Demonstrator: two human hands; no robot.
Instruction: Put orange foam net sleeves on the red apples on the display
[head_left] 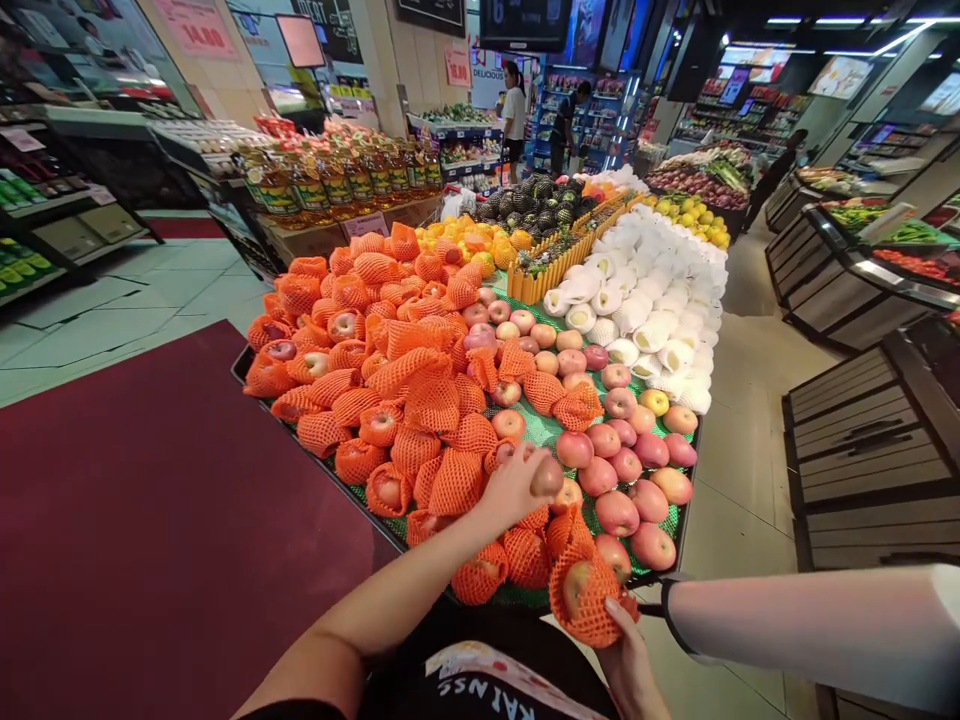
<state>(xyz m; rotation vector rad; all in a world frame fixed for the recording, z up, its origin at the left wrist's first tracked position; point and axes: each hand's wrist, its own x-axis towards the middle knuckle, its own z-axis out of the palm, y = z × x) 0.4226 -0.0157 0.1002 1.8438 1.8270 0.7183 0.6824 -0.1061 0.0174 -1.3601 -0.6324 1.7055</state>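
Observation:
My left hand (514, 487) reaches over the fruit display and is closed around a bare pink-red apple (547, 477). My right hand (630, 655) is low at the near edge and holds an apple in an orange foam net (585, 595). Between the hands lie more netted apples (420, 400) piled on the left of the stand. Bare apples (626, 480) sit in rows on green matting to the right.
The long display stand (244, 366) runs away from me with white-wrapped fruit (645, 300), oranges, dark avocados and yellow fruit. Red carpet (150, 520) lies left, tiled aisle right with dark wooden crates (870, 450). Oil bottles (330, 175) stand behind; two people stand far off.

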